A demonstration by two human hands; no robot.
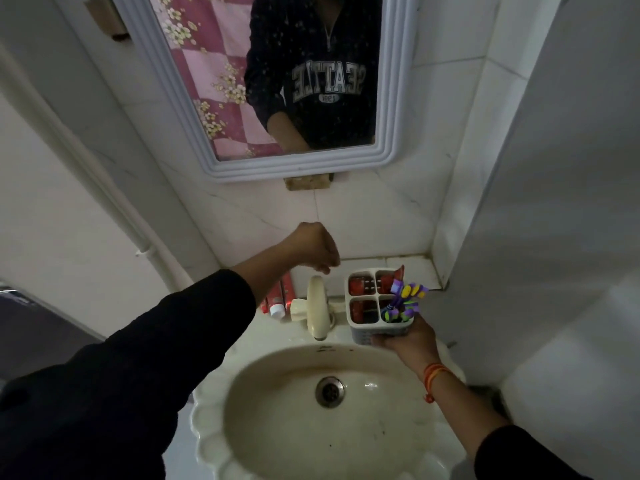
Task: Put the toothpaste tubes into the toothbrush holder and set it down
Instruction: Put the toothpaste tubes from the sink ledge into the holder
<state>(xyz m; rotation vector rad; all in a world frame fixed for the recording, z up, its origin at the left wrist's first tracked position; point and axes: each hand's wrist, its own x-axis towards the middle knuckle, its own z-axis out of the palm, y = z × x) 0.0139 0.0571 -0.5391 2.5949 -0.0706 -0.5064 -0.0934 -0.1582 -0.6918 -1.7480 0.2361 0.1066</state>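
Faucet blocks ledge centre; basin open; right corner ledge free.

The left hand is curled with its fingers turned away and down, so whether anything sits inside its grip cannot be told. Just below its wrist, the red toothpaste tube is partly covered by the left forearm; only its lower end and white cap show. The right hand hides the near bottom of the toothbrush holder, and what the red shapes in its compartments are is too dim to tell. The purple and yellow item above the right hand is too small to identify. Both sleeves run off the bottom edge
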